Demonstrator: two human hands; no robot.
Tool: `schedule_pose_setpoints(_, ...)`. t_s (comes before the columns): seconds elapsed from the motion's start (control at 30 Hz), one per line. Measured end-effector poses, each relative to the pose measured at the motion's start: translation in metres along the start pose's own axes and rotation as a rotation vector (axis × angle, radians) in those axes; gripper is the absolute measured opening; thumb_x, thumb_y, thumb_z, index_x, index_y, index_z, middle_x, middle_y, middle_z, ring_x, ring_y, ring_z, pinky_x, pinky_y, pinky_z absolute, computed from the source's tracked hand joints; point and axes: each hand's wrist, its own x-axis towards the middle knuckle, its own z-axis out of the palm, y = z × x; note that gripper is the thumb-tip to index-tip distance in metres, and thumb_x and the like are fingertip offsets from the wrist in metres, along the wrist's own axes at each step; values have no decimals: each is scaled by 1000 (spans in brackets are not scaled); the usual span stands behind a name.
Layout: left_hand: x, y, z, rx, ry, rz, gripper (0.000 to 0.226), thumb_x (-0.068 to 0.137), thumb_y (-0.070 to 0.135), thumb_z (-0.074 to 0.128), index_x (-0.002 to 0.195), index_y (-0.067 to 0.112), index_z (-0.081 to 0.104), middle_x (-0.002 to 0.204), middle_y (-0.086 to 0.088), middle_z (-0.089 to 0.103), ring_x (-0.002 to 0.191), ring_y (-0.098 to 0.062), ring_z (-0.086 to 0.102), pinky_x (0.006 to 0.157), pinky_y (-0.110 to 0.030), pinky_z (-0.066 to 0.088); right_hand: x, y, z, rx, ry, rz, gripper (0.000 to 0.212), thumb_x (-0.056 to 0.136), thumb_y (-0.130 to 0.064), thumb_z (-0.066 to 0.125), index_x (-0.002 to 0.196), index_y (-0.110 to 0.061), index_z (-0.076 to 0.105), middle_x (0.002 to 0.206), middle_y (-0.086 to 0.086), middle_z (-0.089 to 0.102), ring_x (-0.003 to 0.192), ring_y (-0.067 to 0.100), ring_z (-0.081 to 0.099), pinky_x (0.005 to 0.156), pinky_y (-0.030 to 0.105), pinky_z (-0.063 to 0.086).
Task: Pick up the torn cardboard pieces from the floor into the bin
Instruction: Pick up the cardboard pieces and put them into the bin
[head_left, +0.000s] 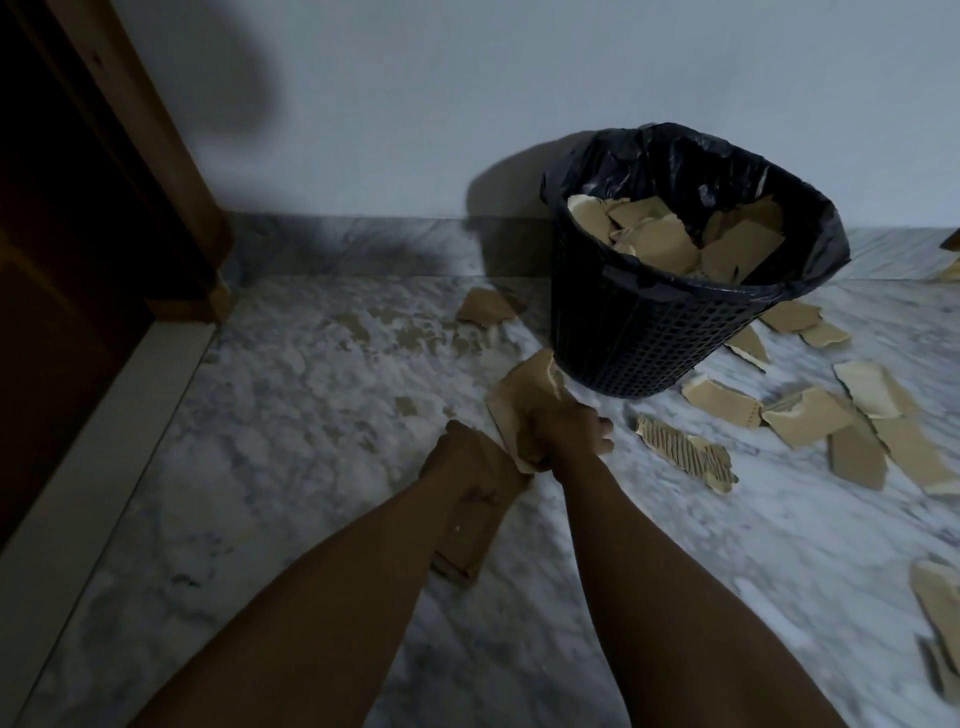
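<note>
Your mesh bin (623, 332) was part-filled; your right hand (566, 431) and left hand (467, 467) each had fingers clamped round a cardboard piece (519, 395); many scattered pieces (810, 415) lay unpicked, mostly right.

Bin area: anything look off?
Torn cardboard pieces litter the floor right of the bin; a piece stripped to bare corrugation lies nearer the right hand. Brownish patches mark the floor left of the bin.

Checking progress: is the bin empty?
No, several torn cardboard pieces already lie inside the bin.
</note>
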Motion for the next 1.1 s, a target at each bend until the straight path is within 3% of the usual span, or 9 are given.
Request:
schedule_pose_setpoints(0.23, 42, -16, -51, 56, -111, -153, 70, 87, 30, 72, 142, -2, 43, 141, -18, 49, 126, -31, 53, 98, -34, 46, 18, -20, 8, -59, 27, 127, 77, 71, -47, 73, 137, -23, 43, 136, 6, 30, 125, 32, 31, 101, 48, 28)
schedule_pose_setpoints(0.37, 85, -14, -104, -677, 135, -179, 59, 86, 27, 74, 136, 3, 52, 118, -16, 64, 100, -34, 65, 81, -43, 56, 46, -26, 19, -34, 2, 105, 85, 56, -44, 79, 130, -14, 52, 129, 12, 54, 118, 33, 51, 105, 50, 36)
schedule_pose_setpoints(0.47, 112, 14, -128, -1031, 133, -147, 36, 95, 29, 64, 123, 8, 58, 103, -8, 67, 79, -24, 63, 62, -31, 51, 66, -26, 29, 15, -10, 75, 92, 46, -47, 77, 131, -19, 54, 124, 11, 59, 109, 33, 58, 100, 53, 44)
schedule_pose_setpoints(0.57, 143, 55, -137, -908, 173, -17, 42, 92, 29, 67, 127, 8, 57, 122, -13, 64, 99, -29, 65, 73, -37, 54, 84, -27, 36, -46, 53, 110, 81, 70, -52, 75, 137, -16, 48, 140, 12, 43, 121, 35, 49, 107, 53, 34)
schedule_pose_setpoints(0.7, 174, 97, -131, -343, 128, 74, 61, 72, 44, 67, 121, 8, 64, 126, -20, 62, 115, -39, 58, 103, -47, 45, 87, -21, 35, -152, -11, -5, 91, 64, -53, 78, 141, -18, 42, 144, 14, 37, 125, 37, 46, 105, 56, 37)
schedule_pose_setpoints(0.8, 210, 98, -122, -16, 155, -74, 72, 92, 60, 45, 146, 13, 37, 148, -11, 41, 133, -38, 42, 108, -45, 32, 88, -18, 30, -151, -39, -41, 92, 66, -51, 77, 142, -17, 39, 146, 15, 32, 125, 38, 46, 105, 56, 38)
schedule_pose_setpoints(0.9, 274, 86, -108, 178, 164, -158, 116, 66, 82, 48, 155, 14, 17, 155, -17, 28, 137, -43, 32, 110, -52, 30, 89, -19, 30, -152, -46, -46, 98, 67, -50, 80, 145, -15, 32, 149, 16, 26, 126, 39, 45, 105, 57, 37)
schedule_pose_setpoints(1.0, 269, 89, -104, 158, 156, -179, 117, 70, 84, 43, 157, 14, 7, 160, -16, 17, 143, -42, 21, 114, -53, 22, 91, -21, 27, -138, -58, -20, 105, 69, -41, 81, 149, -13, 20, 148, 14, 27, 126, 39, 46, 105, 56, 37)
schedule_pose_setpoints(1.1, 217, 96, -101, -33, 249, -194, 87, 85, 47, 67, 151, 8, 25, 152, -18, 35, 137, -34, 39, 109, -40, 35, 91, -23, 25, -129, -79, -8, 106, 68, -37, 82, 148, -12, 18, 144, 12, 32, 125, 37, 47, 104, 56, 39)
